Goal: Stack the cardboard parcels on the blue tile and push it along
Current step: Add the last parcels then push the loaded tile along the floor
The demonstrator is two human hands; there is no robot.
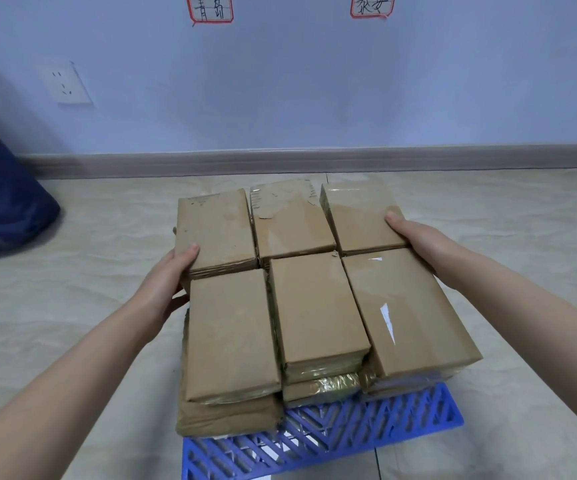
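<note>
Nearest to me, the blue tile (332,441) lies flat on the floor (72,289), a plastic grid with its front strip bare and the rest under the load. The cardboard parcels sit on it in at least two layers. In the lower layer I can make out a parcel's taped edge (228,415) at the front left and shiny wrapped ends beneath the middle and right stacks.

On top, the front row holds three: the near-left parcel (231,334), the near-middle parcel (314,306) and the near-right parcel (401,313), side by side with narrow gaps between them. The near-right one carries glossy tape and juts past the tile's right edge.

Both my arms reach in from the lower corners. My left hand (166,282) grips the far-left parcel (216,226): thumb flat on its near corner, fingers curled in against the stack's left side. My right hand (418,237) holds the far-right parcel (356,213) with the thumb laid on top along its right edge. The other fingers go over the side where I cannot see them. Between those two sits the far-middle parcel (289,220), its tape scuffed and peeling.

Beyond the stack a grey skirting board (314,161) runs along a pale wall (280,98). A dark blue bundle (3,195) stands at the left, blurred. Higher up are a white socket (65,84) and two red-bordered paper labels (210,8) with handwriting.
</note>
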